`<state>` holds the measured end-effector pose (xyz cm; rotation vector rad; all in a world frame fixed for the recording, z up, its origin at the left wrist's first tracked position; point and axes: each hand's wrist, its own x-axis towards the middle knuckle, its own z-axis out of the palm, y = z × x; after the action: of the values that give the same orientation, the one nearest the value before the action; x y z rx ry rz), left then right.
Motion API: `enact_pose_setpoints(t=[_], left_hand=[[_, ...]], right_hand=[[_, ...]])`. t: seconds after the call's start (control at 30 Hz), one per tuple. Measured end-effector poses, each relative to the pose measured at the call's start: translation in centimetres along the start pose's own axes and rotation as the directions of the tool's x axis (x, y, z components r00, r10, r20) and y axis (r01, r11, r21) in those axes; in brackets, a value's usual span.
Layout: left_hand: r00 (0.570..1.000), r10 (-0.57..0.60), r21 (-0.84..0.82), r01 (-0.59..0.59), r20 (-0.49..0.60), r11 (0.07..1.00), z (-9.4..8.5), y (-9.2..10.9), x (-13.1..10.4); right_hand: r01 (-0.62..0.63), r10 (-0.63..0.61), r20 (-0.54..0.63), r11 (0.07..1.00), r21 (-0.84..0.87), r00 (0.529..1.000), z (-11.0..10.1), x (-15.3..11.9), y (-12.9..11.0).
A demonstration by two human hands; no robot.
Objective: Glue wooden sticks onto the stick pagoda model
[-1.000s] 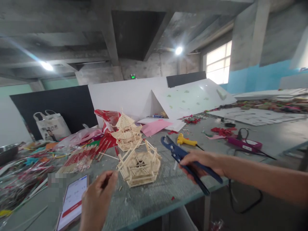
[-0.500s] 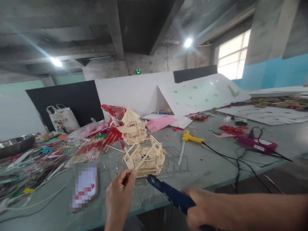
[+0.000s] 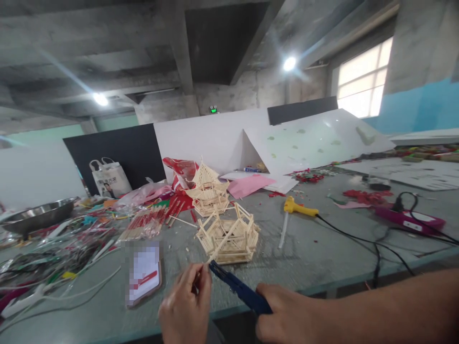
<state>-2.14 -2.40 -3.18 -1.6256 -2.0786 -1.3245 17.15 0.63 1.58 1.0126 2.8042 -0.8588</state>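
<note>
My left hand pinches a thin wooden stick that slants up in front of the low stick frame. My right hand is wrapped round a dark blue cutting tool, whose tip touches or nearly touches the stick beside my left fingertips. Just beyond both hands stands the open, many-sided stick frame. Behind it is a stick model with a pointed, tiered roof.
A yellow glue gun with a black cord lies right of the frame. To the left are a phone, bundled sticks, plastic-wrapped items and a metal bowl. A purple power strip lies at the right.
The view has swung left, shifting the table's contents rightward. The cutting tool's tip has come closer to my left fingertips, and the slanting stick now shows between them and the frame.
</note>
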Motion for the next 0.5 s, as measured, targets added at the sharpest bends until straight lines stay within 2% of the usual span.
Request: enact_pose_setpoints(t=[0.1, 0.23, 0.5], left_hand=[[0.999, 0.028, 0.048, -0.026, -0.041, 0.999, 0.0, 0.3, -0.3], [0.999, 0.028, 0.102, -0.025, -0.028, 0.994, 0.1, 0.4, -0.4], [0.997, 0.044, 0.172, -0.033, -0.058, 0.984, 1.0, 0.5, -0.5]], right_hand=[[0.010, -0.005, 0.029, 0.988, -0.157, 1.000, 0.0, 0.1, -0.1], [0.066, -0.046, 0.071, 0.944, -0.324, 0.996, 0.0, 0.3, 0.0], [0.079, -0.069, 0.048, 0.968, -0.240, 0.996, 0.3, 0.3, 0.8]])
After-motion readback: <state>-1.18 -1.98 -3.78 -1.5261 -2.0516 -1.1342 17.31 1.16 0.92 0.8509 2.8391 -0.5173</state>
